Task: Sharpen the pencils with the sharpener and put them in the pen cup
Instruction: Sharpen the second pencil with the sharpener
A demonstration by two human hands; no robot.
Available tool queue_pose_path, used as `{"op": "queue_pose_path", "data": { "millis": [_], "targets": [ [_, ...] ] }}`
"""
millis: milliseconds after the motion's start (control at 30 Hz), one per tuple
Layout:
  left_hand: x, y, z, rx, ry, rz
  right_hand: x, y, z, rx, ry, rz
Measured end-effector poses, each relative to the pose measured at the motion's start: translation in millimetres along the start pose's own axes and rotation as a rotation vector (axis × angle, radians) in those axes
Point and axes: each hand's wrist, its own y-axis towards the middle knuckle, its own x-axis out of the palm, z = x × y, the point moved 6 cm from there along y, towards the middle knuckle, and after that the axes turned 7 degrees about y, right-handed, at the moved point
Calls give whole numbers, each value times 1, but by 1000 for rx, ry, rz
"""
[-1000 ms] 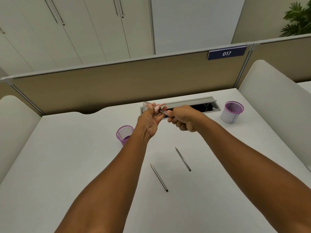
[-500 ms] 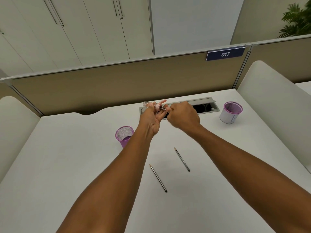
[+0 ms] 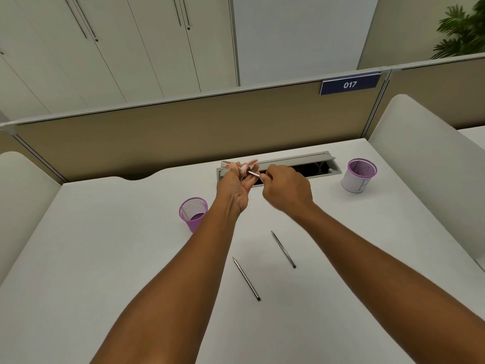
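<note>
We see a slim grey pencil [image 3: 254, 174] held in the air above the far middle of the white desk surface [image 3: 105, 258], its one end pushed into a small sharpener with a clear body and a pink cap [image 3: 237, 166]. The left hand [image 3: 234, 187] grips the sharpener, its fingers [image 3: 249, 179] curled up around it, while the right hand [image 3: 286, 189] pinches the free end of the pencil with its fingers bent tight. The two hands are just beside each other, joined only by the short stretch of pencil we can see between them. Nearer to us two more grey pencils lie flat on the surface, well apart from the hands: one pencil [image 3: 246, 278] in the middle and another pencil [image 3: 283, 249] to its right, both slanted with their pointed ends away from us. A purple mesh pen cup [image 3: 193, 214] stands upright just left of the left forearm. A second purple-rimmed cup with a white paper wrap [image 3: 359, 175] stands far right, near the end of a grey cable slot [image 3: 301, 158] set in the surface behind the hands. Beyond rises a tan partition [image 3: 183, 132] with a blue plate reading 017 [image 3: 349, 84], and a green plant [image 3: 462, 30] shows at the top right.
</note>
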Motion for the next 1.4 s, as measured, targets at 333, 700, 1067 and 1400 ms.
{"op": "queue_pose_path", "data": {
  "millis": [333,700,1067,1400],
  "targets": [
    [-9,-1,-8,-23,77,-26,16,-1,15,630,668,-393],
    [-4,-2,-1,-35,30,-3,-1,-3,-9,-147,-28,57],
    [-1,-5,0,-10,79,-60,13,2,10,721,829,-478],
    [-10,-5,-5,-37,44,61,4,-5,-2,26,32,-114]
  ]
}}
